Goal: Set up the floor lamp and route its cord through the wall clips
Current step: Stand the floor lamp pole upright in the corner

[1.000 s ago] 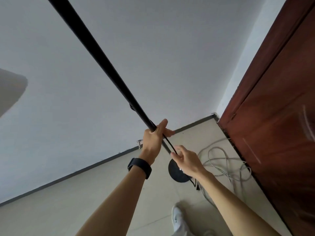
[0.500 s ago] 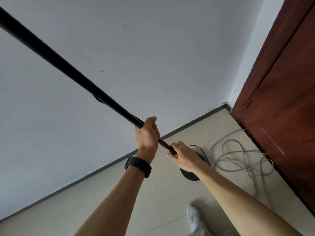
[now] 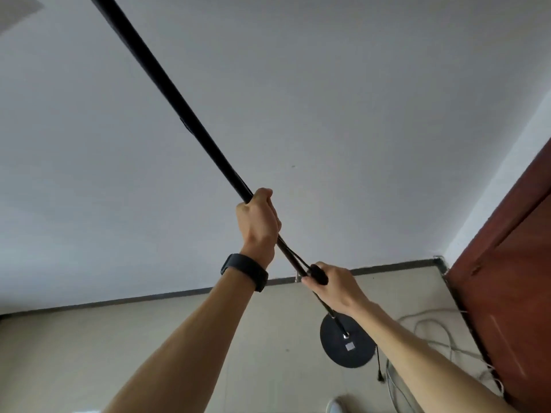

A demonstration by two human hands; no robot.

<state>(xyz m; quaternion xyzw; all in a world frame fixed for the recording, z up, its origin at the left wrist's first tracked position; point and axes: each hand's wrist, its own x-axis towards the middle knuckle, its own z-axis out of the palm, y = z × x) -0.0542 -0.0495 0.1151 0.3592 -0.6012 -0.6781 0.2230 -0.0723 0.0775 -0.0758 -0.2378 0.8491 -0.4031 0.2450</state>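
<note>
The black lamp pole (image 3: 179, 105) runs from the top left down to its round black base (image 3: 347, 342) on the floor. My left hand (image 3: 259, 223) is wrapped around the pole about midway. Just below it, my right hand (image 3: 334, 287) pinches the thin black cord (image 3: 293, 257) where a small black switch block (image 3: 319, 274) sits, close against the pole. The cord's end hangs with a plug (image 3: 380, 375) beside the base. A small metal clip (image 3: 296, 275) shows on the wall at the skirting line.
A white wall fills most of the view, with a dark skirting strip (image 3: 149, 298) along the tiled floor. A brown wooden door (image 3: 512, 278) stands at right. Loose grey cable (image 3: 432, 338) lies coiled by the door. My white shoe (image 3: 337, 405) is at the bottom.
The pole has swung to a steeper angle, with its top nearer the upper left. My right hand has closed on the cord's switch block. The lamp base now shows fully below my right hand.
</note>
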